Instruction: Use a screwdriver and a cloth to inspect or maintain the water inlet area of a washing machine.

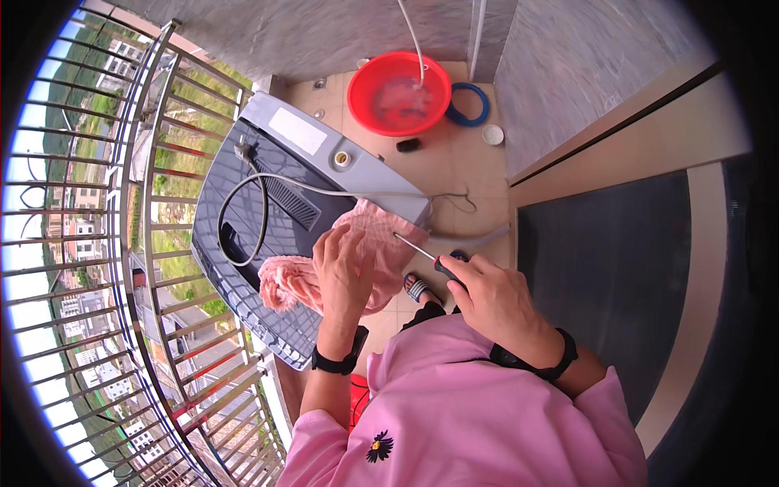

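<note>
Centre frame: your right hand [495, 296] grips a screwdriver [428, 255] tightly, your left hand [345, 268] lies flat on a pink towel [377, 235]; a slip could jab those fingers.

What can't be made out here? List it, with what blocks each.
Head view only:
- Screwdriver tip: lost against the pink towel, so what it touches cannot be told.
- Handle: wrapped by the right hand.
- Washing machine top under the towel: covered by towel and left hand.
- Red basin contents: blurred.
- Small dark object on the floor: too small.
</note>
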`<state>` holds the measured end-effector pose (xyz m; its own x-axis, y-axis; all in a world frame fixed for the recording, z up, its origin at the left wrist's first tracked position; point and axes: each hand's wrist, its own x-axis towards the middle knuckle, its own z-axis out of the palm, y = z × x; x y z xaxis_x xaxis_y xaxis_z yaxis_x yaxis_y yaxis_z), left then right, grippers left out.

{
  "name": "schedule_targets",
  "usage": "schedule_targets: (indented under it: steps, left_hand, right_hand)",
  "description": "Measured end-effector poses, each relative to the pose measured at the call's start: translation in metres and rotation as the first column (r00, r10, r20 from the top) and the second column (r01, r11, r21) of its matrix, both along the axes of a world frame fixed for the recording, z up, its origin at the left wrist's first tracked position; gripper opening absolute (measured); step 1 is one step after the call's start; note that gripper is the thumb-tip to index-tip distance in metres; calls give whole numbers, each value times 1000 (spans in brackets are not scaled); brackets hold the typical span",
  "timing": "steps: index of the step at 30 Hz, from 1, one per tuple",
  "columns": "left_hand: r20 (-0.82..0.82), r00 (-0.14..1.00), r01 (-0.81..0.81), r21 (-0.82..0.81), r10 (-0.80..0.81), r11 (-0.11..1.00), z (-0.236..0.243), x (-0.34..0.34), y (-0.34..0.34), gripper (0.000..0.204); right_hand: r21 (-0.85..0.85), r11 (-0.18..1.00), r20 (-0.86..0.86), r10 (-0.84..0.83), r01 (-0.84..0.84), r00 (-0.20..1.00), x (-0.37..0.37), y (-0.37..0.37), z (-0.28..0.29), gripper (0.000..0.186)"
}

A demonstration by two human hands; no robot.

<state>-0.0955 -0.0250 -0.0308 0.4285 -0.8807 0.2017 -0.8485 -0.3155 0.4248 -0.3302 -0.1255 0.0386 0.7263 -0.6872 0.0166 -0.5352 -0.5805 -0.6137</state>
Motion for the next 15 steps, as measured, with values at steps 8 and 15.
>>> schedule_targets:
  steps: [8,15]
  left_hand:
    - [-67,988,137,-20,-138,990,-13,-13,4,46]
    - [42,994,99,-34,-98,994,-19,-15,-3,46]
  right_hand:
    - [-116,992,-321,15,-55,947,51,27,-19,42]
    - [-147,986,-325,22,-74,946,64,28,-17,40]
